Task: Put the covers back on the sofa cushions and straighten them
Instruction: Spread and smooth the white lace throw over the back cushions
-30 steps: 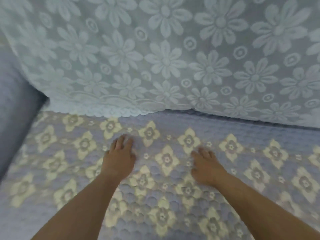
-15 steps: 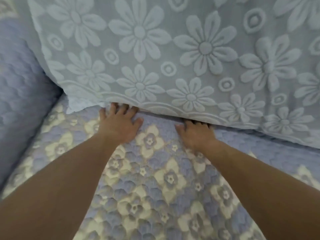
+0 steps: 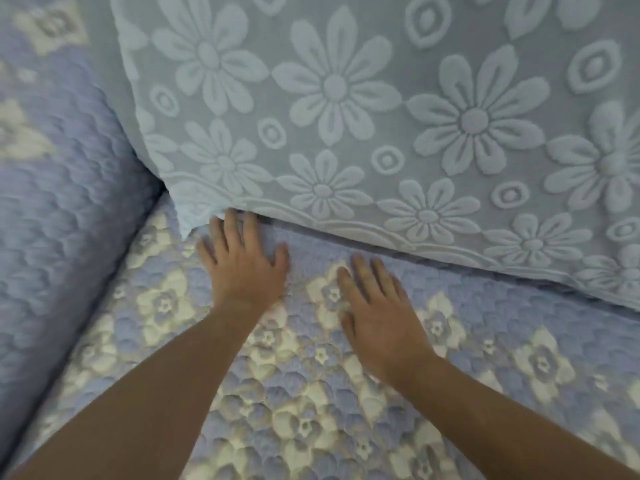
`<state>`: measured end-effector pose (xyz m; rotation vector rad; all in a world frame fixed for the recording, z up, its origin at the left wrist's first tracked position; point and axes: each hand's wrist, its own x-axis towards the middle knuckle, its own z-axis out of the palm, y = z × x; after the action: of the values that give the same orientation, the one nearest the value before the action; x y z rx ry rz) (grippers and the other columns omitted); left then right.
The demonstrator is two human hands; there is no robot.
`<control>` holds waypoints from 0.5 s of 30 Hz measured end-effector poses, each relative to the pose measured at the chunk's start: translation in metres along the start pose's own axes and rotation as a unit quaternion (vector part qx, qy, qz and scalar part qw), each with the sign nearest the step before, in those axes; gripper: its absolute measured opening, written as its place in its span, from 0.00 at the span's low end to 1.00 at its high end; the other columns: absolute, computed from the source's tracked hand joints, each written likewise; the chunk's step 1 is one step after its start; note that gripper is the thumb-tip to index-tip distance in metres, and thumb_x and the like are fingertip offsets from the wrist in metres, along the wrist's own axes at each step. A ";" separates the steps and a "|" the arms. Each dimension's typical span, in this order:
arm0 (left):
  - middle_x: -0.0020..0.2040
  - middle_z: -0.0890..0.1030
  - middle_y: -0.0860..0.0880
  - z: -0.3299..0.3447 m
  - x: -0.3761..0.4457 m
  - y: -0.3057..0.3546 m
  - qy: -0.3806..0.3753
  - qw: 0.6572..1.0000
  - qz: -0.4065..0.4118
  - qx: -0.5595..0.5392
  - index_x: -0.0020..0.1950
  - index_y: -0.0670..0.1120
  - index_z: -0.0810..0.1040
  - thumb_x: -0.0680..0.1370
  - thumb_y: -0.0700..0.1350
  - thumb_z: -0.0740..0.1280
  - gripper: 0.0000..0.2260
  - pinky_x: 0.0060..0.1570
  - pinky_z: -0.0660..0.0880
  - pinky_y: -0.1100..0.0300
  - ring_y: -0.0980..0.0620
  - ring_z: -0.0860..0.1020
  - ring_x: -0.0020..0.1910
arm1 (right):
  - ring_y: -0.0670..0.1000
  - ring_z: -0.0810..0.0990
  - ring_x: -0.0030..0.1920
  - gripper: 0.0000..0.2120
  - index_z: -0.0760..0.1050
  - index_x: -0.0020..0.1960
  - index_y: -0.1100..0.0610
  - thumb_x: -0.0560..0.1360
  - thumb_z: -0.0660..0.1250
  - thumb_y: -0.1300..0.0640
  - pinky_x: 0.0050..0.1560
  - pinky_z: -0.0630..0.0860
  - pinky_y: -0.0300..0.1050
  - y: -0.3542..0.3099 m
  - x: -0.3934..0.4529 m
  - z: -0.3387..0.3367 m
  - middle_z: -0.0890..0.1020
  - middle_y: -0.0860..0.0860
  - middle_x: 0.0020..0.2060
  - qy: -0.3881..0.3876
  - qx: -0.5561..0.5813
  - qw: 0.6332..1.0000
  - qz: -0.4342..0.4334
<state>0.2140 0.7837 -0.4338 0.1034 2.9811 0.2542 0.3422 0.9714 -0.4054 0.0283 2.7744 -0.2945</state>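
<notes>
Quilted seat cover (image 3: 311, 393): lies over the sofa seat, lilac with cream flowers. Left hand (image 3: 242, 268) and right hand (image 3: 381, 323): flat on it, fingers straight, gripping nothing, likely smoothing toward the back crease. Lace back cover (image 3: 381, 116): hangs behind, hem touching the left fingertips. Quilted armrest (image 3: 62, 202): at left.

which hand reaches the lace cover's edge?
The left hand: its fingertips touch the scalloped hem of the lace cover. The right hand lies flat on the quilted seat cover, short of it.
</notes>
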 end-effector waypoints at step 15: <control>0.78 0.58 0.44 -0.006 0.055 -0.042 0.020 0.998 -0.042 0.039 0.79 0.49 0.59 0.80 0.67 0.45 0.34 0.76 0.52 0.42 0.40 0.55 0.76 | 0.60 0.53 0.77 0.29 0.52 0.80 0.55 0.83 0.42 0.44 0.77 0.49 0.60 -0.058 0.086 0.006 0.57 0.56 0.78 0.022 -0.004 0.993 0.113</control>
<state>0.1564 0.7454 -0.4428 -0.0171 3.0257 0.1330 0.2608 0.9121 -0.4293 0.3487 2.7824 -0.2262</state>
